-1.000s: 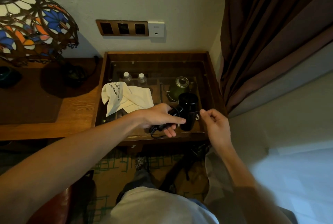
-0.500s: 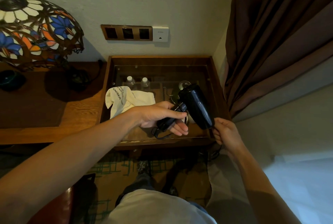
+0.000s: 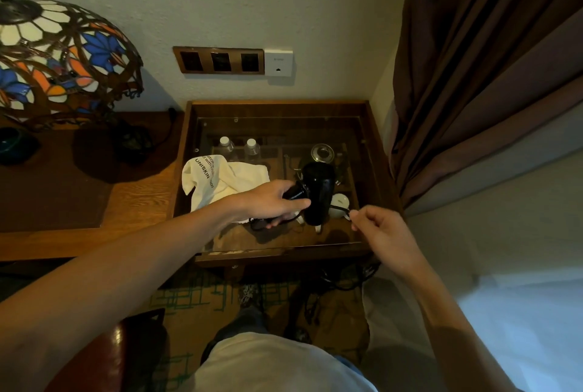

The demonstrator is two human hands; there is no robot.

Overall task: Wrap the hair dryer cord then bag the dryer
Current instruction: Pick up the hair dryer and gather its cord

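A black hair dryer [image 3: 318, 191] is held above the glass-topped side table [image 3: 284, 240]. My left hand [image 3: 277, 202] is closed around its handle, barrel pointing toward me. The black cord [image 3: 339, 208] runs from the dryer to my right hand [image 3: 378, 227], which pinches it just right of the barrel. More cord loops below my left hand, and the rest hangs off the table's front right edge toward the floor. A crumpled white cloth bag [image 3: 220, 178] printed UNISKIN lies on the glass, left of the dryer.
Under the glass sit two water bottles [image 3: 239, 148], a kettle [image 3: 322, 153] and a white cup [image 3: 339, 204]. A stained-glass lamp [image 3: 60, 57] stands on the wooden desk [image 3: 132, 202] to the left. Brown curtains [image 3: 489, 76] hang at the right. Wall sockets [image 3: 220, 61] sit above the table.
The dryer barrel has swung back from pointing down-right to more upright. My right hand rose from the table's front edge and now pinches the cord beside the barrel.
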